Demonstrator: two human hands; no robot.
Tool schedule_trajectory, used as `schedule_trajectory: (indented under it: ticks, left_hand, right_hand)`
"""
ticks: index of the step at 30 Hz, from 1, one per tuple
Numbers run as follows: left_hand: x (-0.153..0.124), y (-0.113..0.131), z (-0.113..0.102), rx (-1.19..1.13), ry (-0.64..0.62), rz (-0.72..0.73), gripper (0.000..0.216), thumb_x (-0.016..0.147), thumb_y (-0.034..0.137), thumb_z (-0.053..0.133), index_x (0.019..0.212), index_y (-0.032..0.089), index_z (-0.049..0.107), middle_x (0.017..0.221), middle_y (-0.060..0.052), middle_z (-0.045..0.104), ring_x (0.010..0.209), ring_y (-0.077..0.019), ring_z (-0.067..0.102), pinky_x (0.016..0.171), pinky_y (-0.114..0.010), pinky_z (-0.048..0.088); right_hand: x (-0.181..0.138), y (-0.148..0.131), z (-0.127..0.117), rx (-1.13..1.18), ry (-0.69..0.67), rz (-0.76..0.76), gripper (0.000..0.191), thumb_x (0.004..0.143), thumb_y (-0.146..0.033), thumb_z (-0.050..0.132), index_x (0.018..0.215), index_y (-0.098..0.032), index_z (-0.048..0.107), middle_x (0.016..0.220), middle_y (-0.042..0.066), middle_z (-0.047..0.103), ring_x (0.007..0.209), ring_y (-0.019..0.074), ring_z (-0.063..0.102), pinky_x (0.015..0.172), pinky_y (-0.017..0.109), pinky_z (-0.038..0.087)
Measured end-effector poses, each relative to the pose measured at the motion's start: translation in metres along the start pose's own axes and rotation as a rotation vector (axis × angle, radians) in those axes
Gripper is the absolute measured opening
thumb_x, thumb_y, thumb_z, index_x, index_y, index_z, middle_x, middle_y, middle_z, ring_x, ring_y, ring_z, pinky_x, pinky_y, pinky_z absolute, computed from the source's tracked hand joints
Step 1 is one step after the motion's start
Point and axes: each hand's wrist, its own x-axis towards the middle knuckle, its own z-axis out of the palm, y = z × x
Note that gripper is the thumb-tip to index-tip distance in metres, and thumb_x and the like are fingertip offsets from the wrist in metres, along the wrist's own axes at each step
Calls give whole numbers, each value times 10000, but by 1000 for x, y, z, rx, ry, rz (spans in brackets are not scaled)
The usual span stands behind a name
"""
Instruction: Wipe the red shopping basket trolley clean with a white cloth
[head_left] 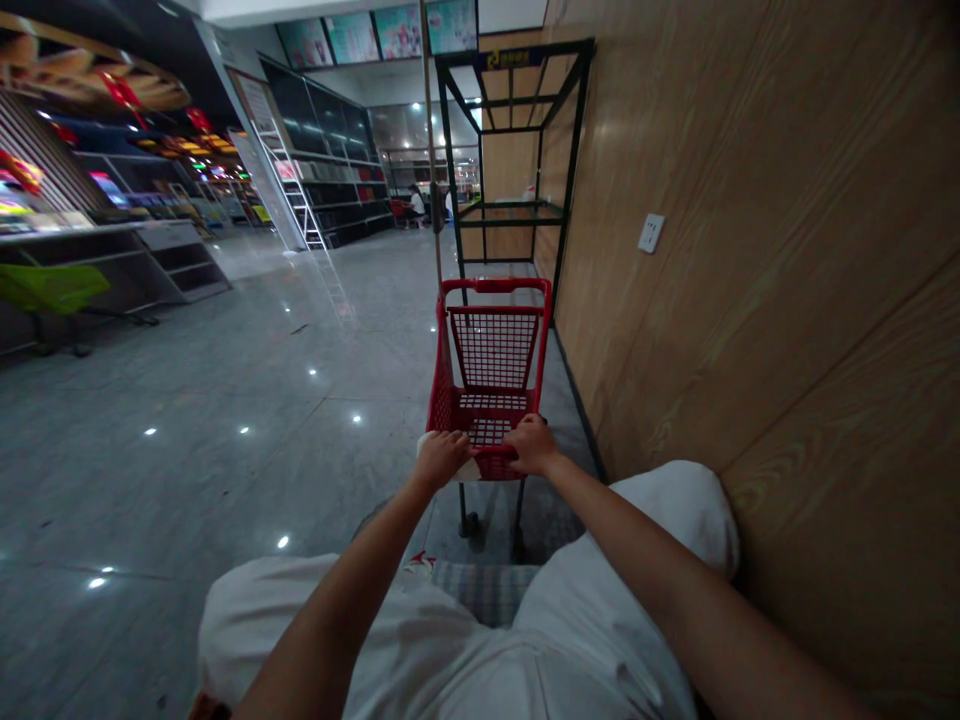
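Note:
A red plastic shopping cart (491,350) with a grid basket stands in front of my knees, its near end towards me. My left hand (442,458) is closed over the left part of the cart's near rim. A white cloth (468,470) shows beneath that hand, against the red plastic. At the right corner of the same rim, my right hand (531,443) grips the edge with its fingers curled. The undersides of both hands are hidden.
A wood-panelled wall (712,300) with a socket (651,233) runs close on my right. Behind the cart stands a dark metal frame rack (514,215). To the left are grey tiled floor (225,400), a green cart (52,288), a counter and a ladder (296,190).

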Motion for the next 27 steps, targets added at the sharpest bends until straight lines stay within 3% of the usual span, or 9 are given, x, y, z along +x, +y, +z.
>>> schedule_trajectory:
  ticks: [6,9,14,17,21,24,27]
  left_hand:
    - [22,59,8,-26,68,-18,343,949,411,332,928,196,598,892,-56,640,824,-179,604,724,-303,400]
    - [21,55,7,-33,61,31,314,949,376,348,934,188,600,897,-61,641,816,-177,603,712,-303,398]
    - [4,5,5,-11,28,31,317,930,417,392,892,196,617,879,-50,646,795,-166,602,712,-292,394]
    - [-1,-6,5,15,41,-11,351,929,443,383,869,191,620,852,-48,644,794,-167,600,728,-299,392]
    - [9,21,7,14,66,-77,381,942,440,340,859,196,620,861,-51,646,791,-166,602,730,-304,390]
    - [24,49,10,-12,57,-43,363,945,434,336,919,205,617,911,-55,649,839,-176,604,752,-311,398]
    - [32,59,9,-29,16,11,345,948,420,338,970,204,607,939,-58,650,852,-181,606,761,-316,406]
  right_hand:
    - [4,-12,1,-37,-4,68,199,731,-288,525,778,-180,685,813,87,713,823,224,603,881,390,262]
    - [1,-6,0,-25,-13,19,199,733,-300,535,794,-181,683,838,85,713,845,224,598,883,380,264]
    - [-2,7,-3,-22,-27,-57,221,683,-358,615,837,-213,681,871,56,710,855,221,579,901,384,250]
    - [-1,6,-3,-31,-25,-34,231,664,-359,639,836,-213,683,868,60,710,862,224,578,909,385,242]
    - [1,1,-2,-28,-21,3,224,684,-376,613,825,-219,686,844,56,714,851,224,590,904,392,243]
    - [3,-2,-1,-31,-14,33,217,740,-347,544,826,-212,690,835,65,716,843,217,599,899,388,249]
    - [3,0,0,-48,-26,34,229,756,-314,513,814,-188,694,835,87,714,831,213,603,888,378,260]
